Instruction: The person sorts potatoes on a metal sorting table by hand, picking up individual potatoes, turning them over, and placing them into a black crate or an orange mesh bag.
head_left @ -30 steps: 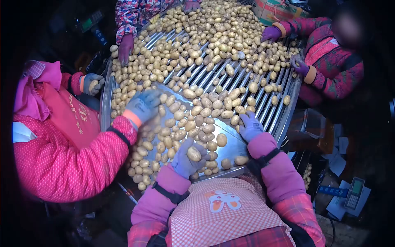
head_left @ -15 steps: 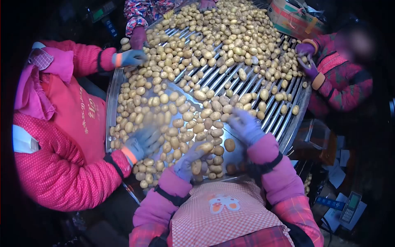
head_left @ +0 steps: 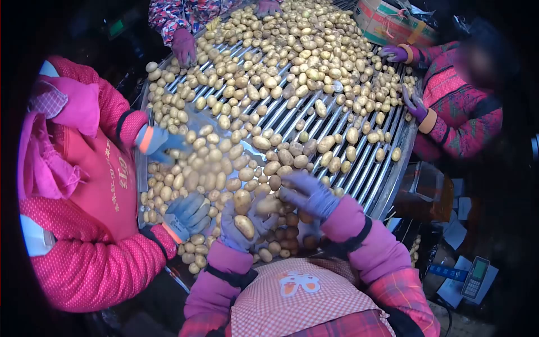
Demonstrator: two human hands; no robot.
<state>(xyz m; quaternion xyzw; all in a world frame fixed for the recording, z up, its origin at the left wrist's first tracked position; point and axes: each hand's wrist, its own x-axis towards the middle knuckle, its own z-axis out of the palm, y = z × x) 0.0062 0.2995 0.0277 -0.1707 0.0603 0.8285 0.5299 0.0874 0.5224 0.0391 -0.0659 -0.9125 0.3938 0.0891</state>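
Across the sorting table [head_left: 405, 163]: potatoes [head_left: 314, 33], far too many to count, smooth, oval or round, matte tan; thickest at the far end, over parallel bright metal bars [head_left: 281, 114], and crowded again around the person's hands.
Left hand [head_left: 236, 235]: gloved in pale lilac, curled around one oval potato [head_left: 244, 226]; a second potato [head_left: 242, 201] is just beyond it.
Right hand [head_left: 312, 194]: gloved alike, fingers spread wide over the potatoes, fingertips near a darker one [head_left: 274, 182]; whether they touch it cannot be told.
Person's apron [head_left: 303, 306]: thin red-and-white checked cloth, one rabbit print [head_left: 299, 285], small red marks on it too fine to read.
Co-worker's apron [head_left: 104, 168]: smooth red, with yellow characters down the front, not clearly legible.
Other gloved hands: six; two in grey-blue [head_left: 164, 145] [head_left: 188, 216] at left, two purple [head_left: 394, 54] [head_left: 415, 106] at right, two at the far end [head_left: 184, 48] [head_left: 268, 7].
Cardboard box [head_left: 387, 23]: one, green and red print, wording unreadable.
Keypad device [head_left: 476, 276]: one, at lower right, grey-green screen, beside a blue strip [head_left: 448, 272] with pale, illegible lettering.
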